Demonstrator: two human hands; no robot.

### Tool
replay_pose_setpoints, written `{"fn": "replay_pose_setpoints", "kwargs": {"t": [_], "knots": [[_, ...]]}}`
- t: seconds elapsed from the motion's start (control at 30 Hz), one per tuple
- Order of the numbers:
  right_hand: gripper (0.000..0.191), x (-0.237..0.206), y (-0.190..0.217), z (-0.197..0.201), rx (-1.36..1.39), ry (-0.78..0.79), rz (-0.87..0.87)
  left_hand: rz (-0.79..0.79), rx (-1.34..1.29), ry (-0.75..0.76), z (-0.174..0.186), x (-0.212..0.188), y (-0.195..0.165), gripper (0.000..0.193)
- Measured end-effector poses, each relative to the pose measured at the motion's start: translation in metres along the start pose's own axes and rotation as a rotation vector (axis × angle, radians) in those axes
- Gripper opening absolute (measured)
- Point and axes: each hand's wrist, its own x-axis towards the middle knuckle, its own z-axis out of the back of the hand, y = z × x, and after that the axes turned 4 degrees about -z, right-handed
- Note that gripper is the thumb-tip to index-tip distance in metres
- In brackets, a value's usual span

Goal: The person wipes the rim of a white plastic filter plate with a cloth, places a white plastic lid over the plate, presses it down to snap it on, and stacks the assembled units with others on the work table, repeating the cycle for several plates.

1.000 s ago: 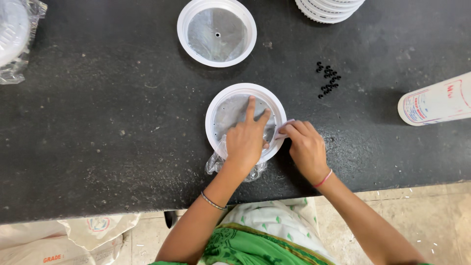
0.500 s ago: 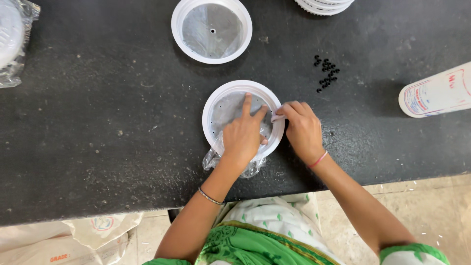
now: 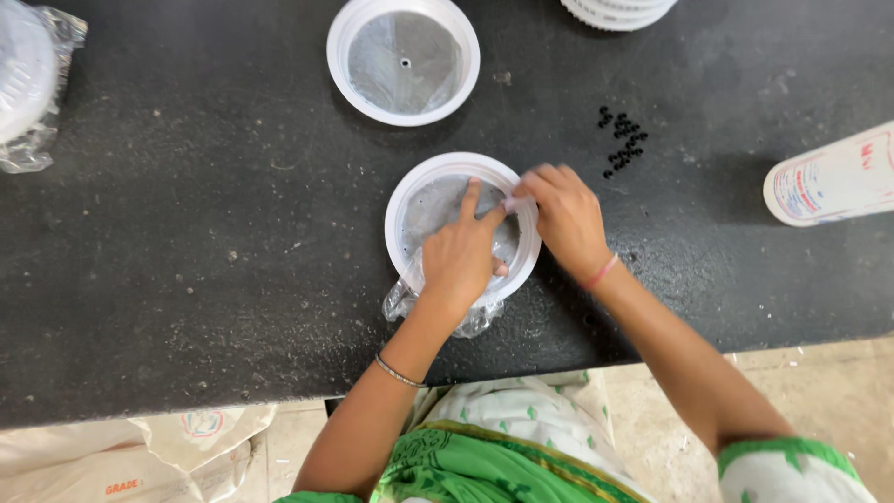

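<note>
Head view is showing the black counter (image 3: 186, 233) bearing a white round dish (image 3: 410, 200) near its front edge, the left hand (image 3: 461, 261) pressing flat inside, the right hand (image 3: 563, 219) pinching clear film (image 3: 514, 201) at the rim, which is risking tearing or sliding the dish off.

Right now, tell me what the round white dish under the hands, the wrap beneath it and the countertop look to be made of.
Dish: likely white plastic, by its thin moulded rim and smooth matte look; its grey centre could be mesh or metal, unclear.
Wrap: clear thin plastic film, crinkled and glinting.
Countertop: probably dark polished stone, black with pale speckles and scuffs.
</note>
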Motion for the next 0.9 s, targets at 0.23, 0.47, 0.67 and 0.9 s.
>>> {"fn": "replay_pose_setpoints", "kwargs": {"t": [0.23,0.47,0.67,0.9], "knots": [[0.028,-0.076,0.052,0.022,0.108,-0.065,-0.078,-0.037,-0.007,-0.045,0.002,-0.006,-0.001,0.083],[0.028,-0.028,0.017,0.005,0.032,-0.032,-0.106,-0.009,0.022,-0.008,0.002,-0.006,0.000,0.084],[0.026,-0.013,0.015,0.000,0.092,-0.042,-0.082,0.013,0.013,-0.011,0.004,-0.002,0.002,0.085],[0.037,-0.082,0.051,0.005,0.189,0.014,-0.163,-0.007,0.073,0.015,0.010,0.001,0.003,0.083]]}}
